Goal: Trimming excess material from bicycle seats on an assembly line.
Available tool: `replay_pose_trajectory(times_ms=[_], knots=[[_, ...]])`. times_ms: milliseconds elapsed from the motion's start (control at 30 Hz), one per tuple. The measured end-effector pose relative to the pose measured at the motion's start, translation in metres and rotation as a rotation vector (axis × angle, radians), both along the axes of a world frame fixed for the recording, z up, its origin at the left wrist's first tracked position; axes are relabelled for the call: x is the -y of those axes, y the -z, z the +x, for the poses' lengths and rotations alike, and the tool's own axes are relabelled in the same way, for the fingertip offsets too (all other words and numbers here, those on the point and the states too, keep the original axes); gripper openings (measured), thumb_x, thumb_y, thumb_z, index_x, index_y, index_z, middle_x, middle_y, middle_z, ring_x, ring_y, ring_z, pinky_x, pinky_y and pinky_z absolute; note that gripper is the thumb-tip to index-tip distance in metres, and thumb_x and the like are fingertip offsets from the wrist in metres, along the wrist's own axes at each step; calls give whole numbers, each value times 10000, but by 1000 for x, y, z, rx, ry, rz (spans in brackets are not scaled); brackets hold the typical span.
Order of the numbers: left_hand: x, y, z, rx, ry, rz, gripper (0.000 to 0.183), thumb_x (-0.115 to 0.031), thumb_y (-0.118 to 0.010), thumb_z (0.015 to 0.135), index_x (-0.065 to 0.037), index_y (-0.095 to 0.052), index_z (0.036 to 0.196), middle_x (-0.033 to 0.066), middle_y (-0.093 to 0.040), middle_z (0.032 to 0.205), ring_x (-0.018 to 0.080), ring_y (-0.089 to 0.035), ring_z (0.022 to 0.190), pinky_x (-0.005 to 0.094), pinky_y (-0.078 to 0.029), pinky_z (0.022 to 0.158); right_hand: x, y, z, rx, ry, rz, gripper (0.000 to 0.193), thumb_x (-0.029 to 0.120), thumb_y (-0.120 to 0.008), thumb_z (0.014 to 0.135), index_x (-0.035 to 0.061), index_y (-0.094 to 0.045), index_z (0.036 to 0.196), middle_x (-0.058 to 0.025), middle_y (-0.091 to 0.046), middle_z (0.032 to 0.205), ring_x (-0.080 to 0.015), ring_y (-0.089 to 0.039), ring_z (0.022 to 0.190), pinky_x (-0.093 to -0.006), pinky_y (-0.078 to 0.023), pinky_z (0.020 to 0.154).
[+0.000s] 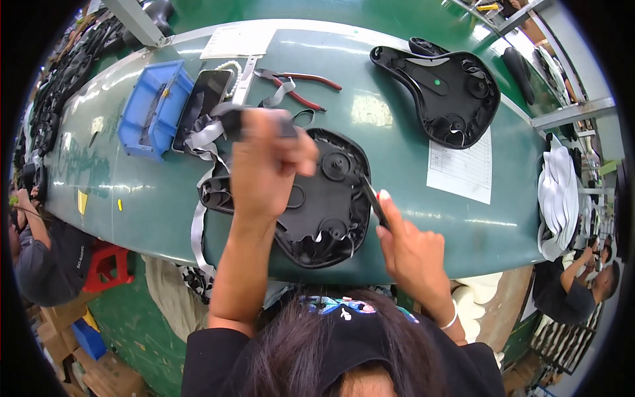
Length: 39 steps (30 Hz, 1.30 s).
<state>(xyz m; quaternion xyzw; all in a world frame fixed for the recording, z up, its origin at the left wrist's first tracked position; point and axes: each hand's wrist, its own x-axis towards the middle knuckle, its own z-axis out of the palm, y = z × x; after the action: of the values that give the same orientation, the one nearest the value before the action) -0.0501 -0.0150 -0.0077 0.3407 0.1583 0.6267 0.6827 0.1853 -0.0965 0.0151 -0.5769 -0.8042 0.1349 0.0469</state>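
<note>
A black bicycle saddle [311, 205] lies underside up on the green table [410, 178] before me. My right hand [411, 255] is closed around a slim dark hand tool [374, 198], whose far end meets the saddle's right rim. Raised over the saddle's left part is my left hand [264, 159], smeared by motion. Its fingers are curled round a dark object [286, 127], too blurred to name. The hand and forearm hide part of the saddle. Pale grey ribbon [198, 228] trails down beside the saddle's left end.
Another black saddle [443, 89] lies underside up at the far right, overlapping a paper sheet [461, 165]. Red-handled pliers [304, 89], a phone [204, 99] and a blue bin [155, 109] lie toward the back. People sit at left [49, 248] and right [572, 288].
</note>
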Motion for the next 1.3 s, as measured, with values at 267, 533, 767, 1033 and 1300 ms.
replay_pose_trajectory(times_ms=[267,533,767,1033,1300], knots=[[-44,14,11,-1524,-883,582,260,-147,-768,724,-44,-580,576,58,-514,639,210,-483,619,327,-361,574,-47,-9,-1,114,-72,163,482,242,-593,873,230,-489,1344,-91,-575,612,-301,-549,483,-409,-390,454],[-26,12,-9,-389,-294,-400,610,-489,-398,986,54,-654,1087,149,-533,1320,199,-461,1226,289,-322,1055,-92,-31,33,193,-199,77,447,208,-614,843,272,-562,1283,-82,-594,651,-269,-579,562,-382,-423,517],[60,6,-27,-376,-142,-89,668,-419,-173,1038,0,-669,880,102,-652,829,178,-571,850,326,-381,892,-136,-48,25,241,-637,49,425,186,-596,868,318,-582,1272,-23,-516,648,-204,-499,624,-335,-343,634],[18,-69,-121,563,-467,-118,518,-429,-321,1010,-69,-567,730,53,-492,623,174,-387,483,402,-452,787,-48,-50,49,328,-318,23,533,196,-631,830,251,-515,1347,-42,-476,584,-243,-426,490,-365,-354,557],[-47,-4,19,-1754,147,694,284,-305,-626,894,-24,-637,855,136,-596,906,271,-554,919,367,-426,847,-52,-42,63,165,-233,-36,539,162,-648,802,226,-537,1326,-45,-461,551,-232,-418,459,-346,-338,511]])
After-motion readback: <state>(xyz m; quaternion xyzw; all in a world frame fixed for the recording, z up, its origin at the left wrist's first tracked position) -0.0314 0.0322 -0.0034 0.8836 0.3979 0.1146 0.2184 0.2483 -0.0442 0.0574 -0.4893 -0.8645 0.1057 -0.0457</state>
